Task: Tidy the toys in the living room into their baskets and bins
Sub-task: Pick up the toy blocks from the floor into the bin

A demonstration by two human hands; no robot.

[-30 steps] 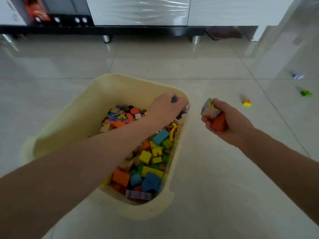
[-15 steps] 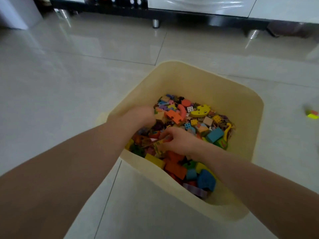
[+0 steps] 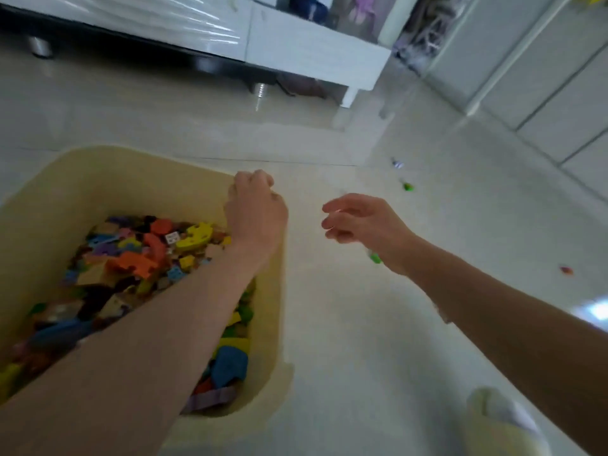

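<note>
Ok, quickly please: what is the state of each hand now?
Left hand: fingers curled at the bin rim; a grip cannot be told.
Right hand: open, holding nothing.

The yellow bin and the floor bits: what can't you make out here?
- Head view: the left forearm hides part of the yellow bin's toys.
- Left hand: curled at the rim; grip unclear.
- Green piece: half behind the right hand's wrist.
- Far floor bits: too small, blurred.

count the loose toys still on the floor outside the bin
4 that I can see: a green piece partly hidden beside the right wrist, a green one farther out, a small bluish one beyond it, and a reddish one far right. Others may be out of view.
</note>
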